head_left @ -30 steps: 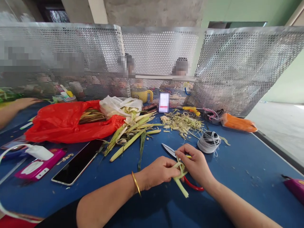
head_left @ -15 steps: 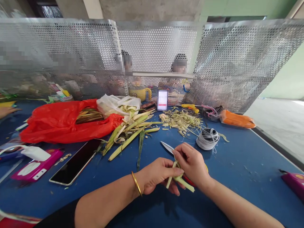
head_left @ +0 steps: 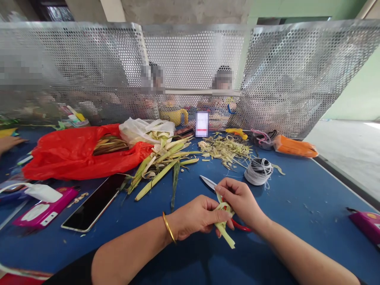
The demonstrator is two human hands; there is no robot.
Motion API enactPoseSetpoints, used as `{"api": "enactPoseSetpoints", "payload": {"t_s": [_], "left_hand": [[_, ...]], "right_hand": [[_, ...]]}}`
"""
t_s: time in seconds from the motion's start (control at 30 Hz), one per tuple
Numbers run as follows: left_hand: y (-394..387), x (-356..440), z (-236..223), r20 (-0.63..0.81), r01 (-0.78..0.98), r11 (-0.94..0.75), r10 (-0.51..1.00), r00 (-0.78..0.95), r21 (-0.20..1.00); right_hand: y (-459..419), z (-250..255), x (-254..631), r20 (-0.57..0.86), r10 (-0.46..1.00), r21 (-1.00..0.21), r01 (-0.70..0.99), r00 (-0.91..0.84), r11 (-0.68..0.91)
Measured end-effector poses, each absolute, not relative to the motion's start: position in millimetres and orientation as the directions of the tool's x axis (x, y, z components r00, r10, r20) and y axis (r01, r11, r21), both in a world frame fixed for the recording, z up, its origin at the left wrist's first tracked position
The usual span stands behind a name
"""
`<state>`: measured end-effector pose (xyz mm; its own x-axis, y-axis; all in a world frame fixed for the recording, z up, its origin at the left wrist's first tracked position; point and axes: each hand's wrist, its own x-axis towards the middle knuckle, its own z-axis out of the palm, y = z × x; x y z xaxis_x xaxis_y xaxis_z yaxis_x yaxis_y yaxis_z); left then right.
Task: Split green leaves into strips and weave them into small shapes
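Pale green strips of corn husk [head_left: 225, 234] are folded together between my two hands. My left hand [head_left: 198, 217], with a gold bangle at the wrist, pinches the husk bundle between thumb and fingers, and one end sticks out below. With thumb and forefinger, my right hand [head_left: 239, 200] grips the upper end of a strip. Scissors [head_left: 208, 183] with red handles lie on the table beneath my hands, blades pointing to the upper left; my right hand partly covers them. A spool of white cord [head_left: 259, 171] stands beyond my right hand.
Husks and stalks [head_left: 160, 174] spill from a red plastic bag [head_left: 68, 158] and a white bag. Shredded scraps [head_left: 228, 148] lie ahead, before a perforated metal screen [head_left: 196, 51]. A dark phone [head_left: 95, 204] and a purple power strip [head_left: 46, 208] are at left. Another person's hand [head_left: 10, 143] shows far left.
The husk bundle has turned in my hands, and its loose end points more steeply down. My right hand has shifted slightly, uncovering more of the red scissor handle.
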<state>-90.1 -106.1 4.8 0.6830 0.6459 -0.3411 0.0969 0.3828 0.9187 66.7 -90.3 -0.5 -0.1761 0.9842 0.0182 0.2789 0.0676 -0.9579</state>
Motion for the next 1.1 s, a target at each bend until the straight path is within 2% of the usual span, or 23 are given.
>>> {"api": "enactPoseSetpoints", "payload": {"t_s": [0.07, 0.13, 0.27, 0.4, 0.67, 0.83, 0.9, 0.97, 1.03, 1.1], "left_hand": [[-107, -89, 5, -0.36, 0.132, 0.377, 0.637, 0.682, 0.917], [-107, -89, 6, -0.365, 0.147, 0.37, 0.632, 0.683, 0.917], [-100, -92, 6, -0.363, 0.099, 0.382, 0.72, 0.591, 0.919], [-91, -95, 5, -0.353, 0.031, 0.393, 0.785, 0.509, 0.919], [-88, -96, 7, -0.348, 0.027, 0.385, 0.8, 0.488, 0.923], [-88, -97, 9, -0.355, 0.037, 0.385, 0.806, 0.473, 0.922], [-87, -98, 9, -0.366, 0.033, 0.399, 0.802, 0.472, 0.916], [-87, -98, 8, -0.389, 0.007, 0.434, 0.8, 0.457, 0.901], [-85, -98, 7, -0.412, -0.053, 0.476, 0.806, 0.425, 0.878], [-84, -96, 4, -0.433, -0.118, 0.513, 0.809, 0.397, 0.85]], "right_hand": [[-91, 1, 65, -0.068, 0.978, -0.979, 0.201, -0.197, -0.027], [-89, 1, 66, -0.082, 0.979, -0.983, 0.179, -0.189, -0.048], [-84, 3, 74, 0.011, 0.972, -0.963, 0.26, -0.235, 0.074], [-80, 7, 83, 0.005, 0.933, -0.922, 0.359, -0.36, 0.143], [-81, 6, 84, 0.095, 0.981, -0.845, 0.508, -0.17, 0.17], [-80, 7, 85, 0.182, 0.977, -0.779, 0.59, -0.114, 0.214], [-79, 8, 87, 0.219, 0.965, -0.721, 0.642, -0.143, 0.259], [-80, 10, 88, 0.332, 0.925, -0.615, 0.701, -0.186, 0.361], [-82, 13, 89, 0.532, 0.812, -0.429, 0.751, -0.238, 0.502], [-88, 16, 87, 0.684, 0.619, -0.178, 0.735, -0.385, 0.654]]}}
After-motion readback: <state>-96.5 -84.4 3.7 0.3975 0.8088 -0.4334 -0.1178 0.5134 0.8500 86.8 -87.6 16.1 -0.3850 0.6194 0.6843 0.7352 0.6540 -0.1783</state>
